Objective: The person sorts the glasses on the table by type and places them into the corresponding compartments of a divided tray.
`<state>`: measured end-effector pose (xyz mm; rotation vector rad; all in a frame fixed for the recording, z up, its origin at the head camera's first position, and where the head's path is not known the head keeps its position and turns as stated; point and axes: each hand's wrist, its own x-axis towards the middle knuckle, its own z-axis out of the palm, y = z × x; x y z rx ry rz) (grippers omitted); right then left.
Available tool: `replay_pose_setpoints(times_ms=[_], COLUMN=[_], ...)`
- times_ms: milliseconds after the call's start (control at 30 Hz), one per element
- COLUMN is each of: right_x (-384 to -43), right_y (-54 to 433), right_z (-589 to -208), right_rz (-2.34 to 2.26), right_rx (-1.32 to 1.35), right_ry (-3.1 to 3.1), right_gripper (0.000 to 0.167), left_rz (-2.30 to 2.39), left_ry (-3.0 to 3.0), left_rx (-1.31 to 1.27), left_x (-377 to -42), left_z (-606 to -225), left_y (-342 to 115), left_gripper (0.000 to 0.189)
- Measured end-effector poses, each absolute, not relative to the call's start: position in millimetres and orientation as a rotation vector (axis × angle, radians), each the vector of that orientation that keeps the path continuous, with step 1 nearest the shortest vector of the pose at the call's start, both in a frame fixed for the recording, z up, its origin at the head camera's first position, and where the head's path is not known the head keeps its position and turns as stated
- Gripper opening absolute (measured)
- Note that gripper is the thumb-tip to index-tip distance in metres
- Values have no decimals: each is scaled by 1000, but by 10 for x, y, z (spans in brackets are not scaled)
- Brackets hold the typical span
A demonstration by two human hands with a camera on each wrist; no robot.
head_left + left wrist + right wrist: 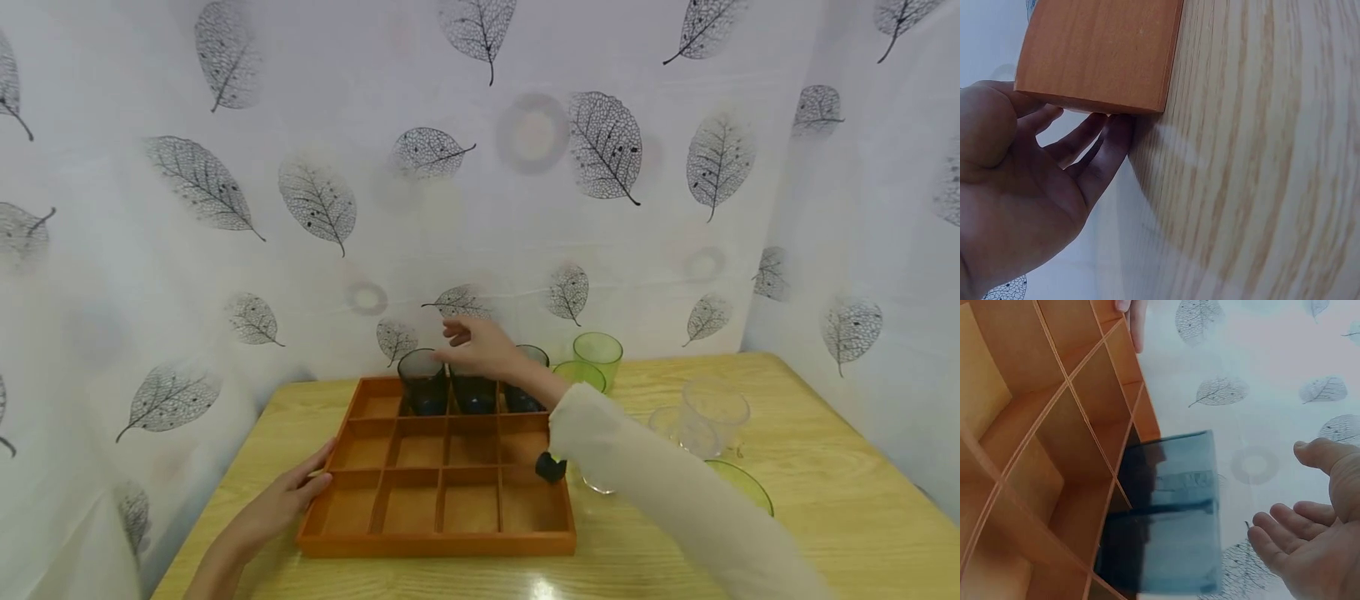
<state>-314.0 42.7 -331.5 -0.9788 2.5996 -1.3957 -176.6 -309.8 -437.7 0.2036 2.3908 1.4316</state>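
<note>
Along the back row of a wooden compartment box (435, 546) stand three dark tinted glasses: one (423, 387) in the second compartment from the left, one (474, 398) in the third and one (525, 398) in the fourth. Above them hovers my right hand (480, 348), its fingers loosely bent and holding nothing. The right wrist view shows that hand (1310, 531) apart from the glasses (1172, 550). My left hand (273, 508) holds the box's left side; in the left wrist view its fingers (1107, 159) lie against the outer wall (1097, 56).
Two green glasses (600, 354) stand behind the box's right corner. Right of my sleeve are clear glasses (716, 404) and another green glass (742, 483), partly hidden by the arm. A clear rim (597, 485) shows beside the box. A leaf-print curtain (525, 225) encloses the table (832, 467).
</note>
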Motion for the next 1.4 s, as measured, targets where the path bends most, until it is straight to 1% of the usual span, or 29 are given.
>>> replay_pose_setpoints(times_ms=[233, 433, 733, 1400], right_x=[-2986, -2819, -2600, -2209], right_y=[838, 1218, 1679, 2586], right_z=[-3200, -3132, -3123, -3313], right_rz=[-1395, -1454, -1412, -1435], right_rx=[-1031, -1023, -1085, -882], right_ry=[2575, 2514, 2582, 2641], right_gripper=[56, 56, 52, 47], left_rz=[1423, 1424, 1423, 1388], left_ry=[2394, 2396, 2400, 2424], left_rx=[212, 205, 195, 208], left_x=[-1796, -1797, -1801, -1791], left_z=[-4401, -4387, -4377, -4385], left_y=[-3106, -3108, -3102, -3094], left_gripper=[68, 67, 67, 68])
